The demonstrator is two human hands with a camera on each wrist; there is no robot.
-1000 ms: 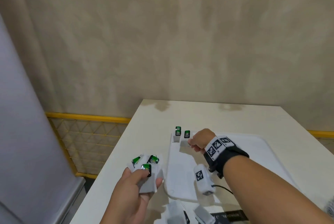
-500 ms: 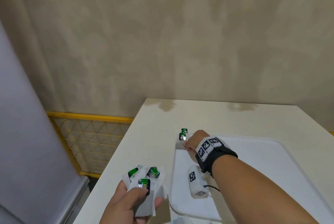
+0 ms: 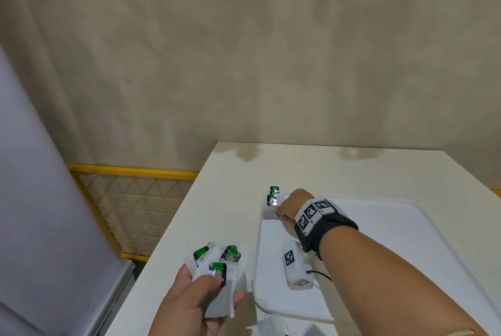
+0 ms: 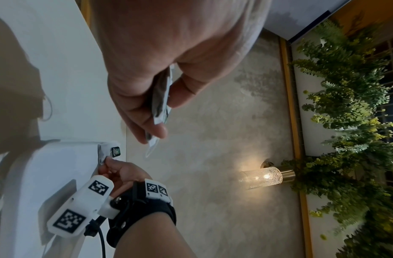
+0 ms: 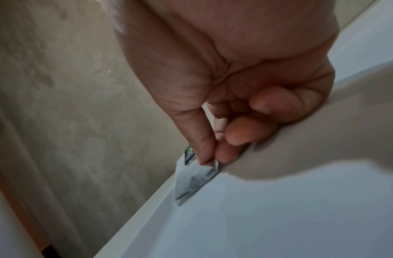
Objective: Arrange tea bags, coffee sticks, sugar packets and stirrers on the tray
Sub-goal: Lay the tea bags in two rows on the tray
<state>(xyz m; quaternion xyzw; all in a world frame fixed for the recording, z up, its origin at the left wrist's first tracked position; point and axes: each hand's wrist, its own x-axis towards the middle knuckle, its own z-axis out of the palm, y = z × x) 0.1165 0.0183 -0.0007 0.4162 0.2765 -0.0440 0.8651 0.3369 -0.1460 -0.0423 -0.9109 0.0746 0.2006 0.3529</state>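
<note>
A white tray lies on the cream table. At its far left corner stand two tea bags with green tags, one just behind the other. My right hand pinches the nearer one's white paper between thumb and forefinger. The right wrist view shows this pinch on the tea bag against the tray rim. My left hand hovers off the tray's left side near the table's front and grips a fan of three tea bags. In the left wrist view the bundle sits between thumb and fingers.
More white packets lie at the table's near edge, below the tray. A yellow mesh fence and a grey panel stand off the table's left side. The beige wall rises close behind the table.
The two tagged tea bags stood side by side; now one sits behind the other at the corner. My right hand has shifted slightly left with them. The left hand keeps its fan.
</note>
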